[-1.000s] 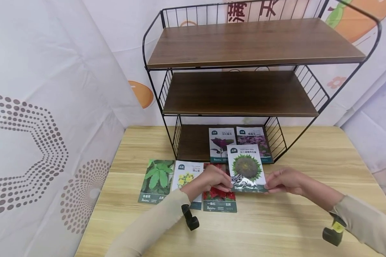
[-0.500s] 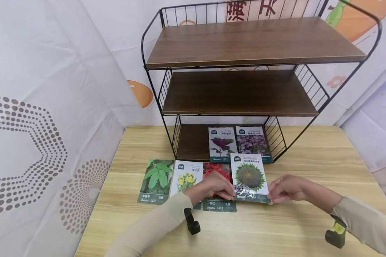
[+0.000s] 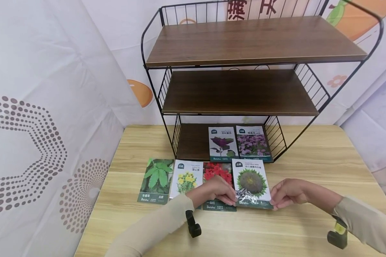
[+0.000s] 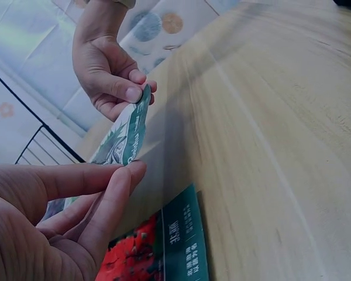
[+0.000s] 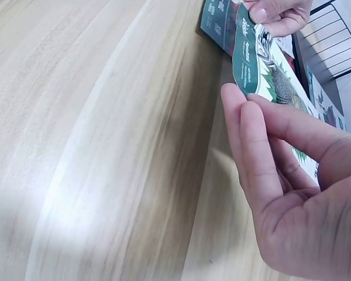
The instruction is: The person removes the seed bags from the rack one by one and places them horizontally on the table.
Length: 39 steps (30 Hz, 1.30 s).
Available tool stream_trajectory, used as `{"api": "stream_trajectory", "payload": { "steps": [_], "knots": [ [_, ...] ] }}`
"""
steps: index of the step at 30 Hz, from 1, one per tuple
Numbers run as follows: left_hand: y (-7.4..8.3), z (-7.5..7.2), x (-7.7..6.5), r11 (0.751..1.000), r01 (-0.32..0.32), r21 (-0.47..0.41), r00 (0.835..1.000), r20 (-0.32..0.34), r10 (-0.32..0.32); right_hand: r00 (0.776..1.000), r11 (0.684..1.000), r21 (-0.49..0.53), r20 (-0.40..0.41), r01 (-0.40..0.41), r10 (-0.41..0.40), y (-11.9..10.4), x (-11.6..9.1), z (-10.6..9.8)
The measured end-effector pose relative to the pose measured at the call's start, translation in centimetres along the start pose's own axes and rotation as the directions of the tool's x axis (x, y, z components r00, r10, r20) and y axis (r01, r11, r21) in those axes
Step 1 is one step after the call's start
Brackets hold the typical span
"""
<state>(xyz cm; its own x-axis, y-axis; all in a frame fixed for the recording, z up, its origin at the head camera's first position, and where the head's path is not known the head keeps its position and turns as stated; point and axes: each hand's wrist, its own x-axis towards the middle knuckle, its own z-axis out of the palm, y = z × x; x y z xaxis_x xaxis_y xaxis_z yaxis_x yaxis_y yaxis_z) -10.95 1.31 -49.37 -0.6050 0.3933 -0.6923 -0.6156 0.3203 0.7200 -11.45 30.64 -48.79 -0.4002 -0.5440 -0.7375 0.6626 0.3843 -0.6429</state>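
Note:
A sunflower seed packet (image 3: 251, 181) lies between both hands, just in front of the bottom shelf in the head view. My left hand (image 3: 219, 190) pinches its lower left corner between thumb and fingers. The lower right corner is pinched by my right hand (image 3: 289, 193). In the wrist views the packet's green lower edge (image 4: 138, 132) bows between the two hands, lifted off the tabletop at that end. Left of it lies a red-flower seed packet (image 3: 217, 172), partly covered by my left hand.
Further left on the wooden table (image 3: 260, 235) are a yellow-flower packet (image 3: 186, 178) and a green-leaf packet (image 3: 157, 178). A purple-leaf packet (image 3: 222, 141) and a pink-flower packet (image 3: 252, 142) lean on the bottom shelf (image 3: 193, 142) of the black wire rack. Above them is the middle shelf (image 3: 238, 92).
Both hands have brought the sunflower packet down and toward the person, away from the shelf. It no longer overlaps the two shelved packets as much, and more of the pink-flower packet shows.

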Motion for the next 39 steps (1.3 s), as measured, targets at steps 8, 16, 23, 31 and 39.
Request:
{"api": "stream_trajectory", "payload": {
  "steps": [8,16,23,31,39],
  "knots": [
    [-0.5,0.5,-0.2,1.000,0.010,0.022,0.999,0.047,-0.011,0.999,0.999,-0.030,-0.023,-0.023,0.022,0.7,-0.2,0.3],
    [-0.7,0.7,-0.5,1.000,0.017,0.025,0.999,0.051,-0.018,1.000,0.999,-0.029,-0.010,-0.022,0.022,1.1,-0.4,0.5],
    [-0.9,0.6,0.1,0.999,0.038,0.008,0.998,0.054,-0.038,1.000,0.999,-0.033,-0.014,-0.027,0.026,0.9,-0.1,0.2],
    [-1.0,0.6,0.8,0.998,0.061,-0.016,0.998,0.035,-0.061,0.999,0.999,-0.020,-0.006,-0.044,0.044,0.8,0.3,-0.3],
    [-1.0,0.5,1.4,0.997,0.066,-0.026,0.997,0.033,-0.065,0.999,0.999,-0.009,0.000,-0.051,0.051,0.7,0.5,-0.8]
  ]
}}
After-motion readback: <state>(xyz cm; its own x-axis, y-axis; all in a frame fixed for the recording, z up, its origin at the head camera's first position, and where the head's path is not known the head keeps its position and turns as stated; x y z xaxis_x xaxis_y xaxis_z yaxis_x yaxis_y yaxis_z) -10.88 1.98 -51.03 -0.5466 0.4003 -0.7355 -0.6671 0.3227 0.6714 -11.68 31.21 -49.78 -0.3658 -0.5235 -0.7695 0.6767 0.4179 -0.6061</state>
